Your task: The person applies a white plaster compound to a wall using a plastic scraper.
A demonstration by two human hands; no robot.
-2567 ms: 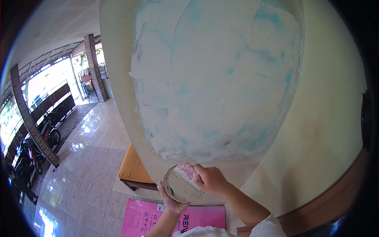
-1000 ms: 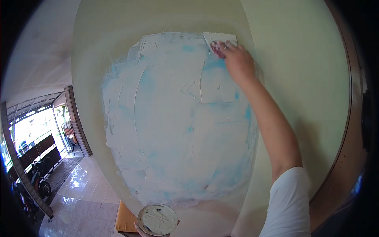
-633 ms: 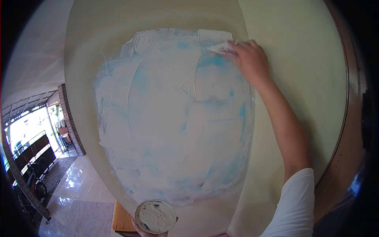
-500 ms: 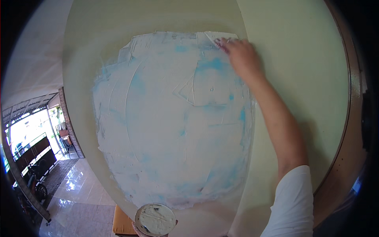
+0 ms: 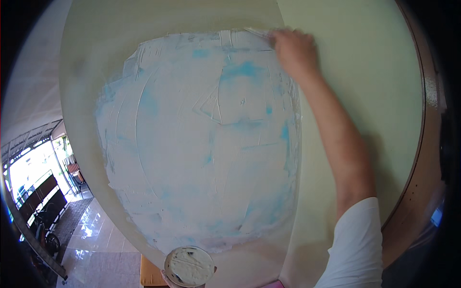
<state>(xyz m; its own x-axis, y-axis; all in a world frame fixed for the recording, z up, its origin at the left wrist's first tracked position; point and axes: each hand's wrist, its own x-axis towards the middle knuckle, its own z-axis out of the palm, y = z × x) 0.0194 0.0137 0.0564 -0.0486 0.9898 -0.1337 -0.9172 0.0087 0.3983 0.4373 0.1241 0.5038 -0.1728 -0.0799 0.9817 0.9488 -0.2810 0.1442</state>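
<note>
A broad patch of whitish filler [image 5: 182, 125], with pale blue showing through in places, covers the wall in front of me. My right hand [image 5: 297, 54] is closed round a putty knife at the patch's upper right, close to the wall corner. Only a sliver of the blade [image 5: 258, 32] shows beyond my fingers, at the patch's top edge; the handle is hidden. Low in the picture, my left hand [image 5: 165, 278] supports a round bowl [image 5: 168, 273] from below. Creamy filler [image 5: 192, 264] lies inside it. Just a few fingertips of that hand are visible around the bowl's rim.
A pale green wall [image 5: 355, 72] meets the patched wall at a corner on the right. Lower left are shiny floor tiles [image 5: 96, 264], an orange-brown piece of furniture [image 5: 150, 273] and a motorbike [image 5: 48, 240] near a gate. Something pink [image 5: 273, 284] shows at the bottom.
My right hand has slid the putty knife rightward and slightly up along the patch's top edge, and the blade looks more edge-on. The view has shifted a little; the bowl stays put.
</note>
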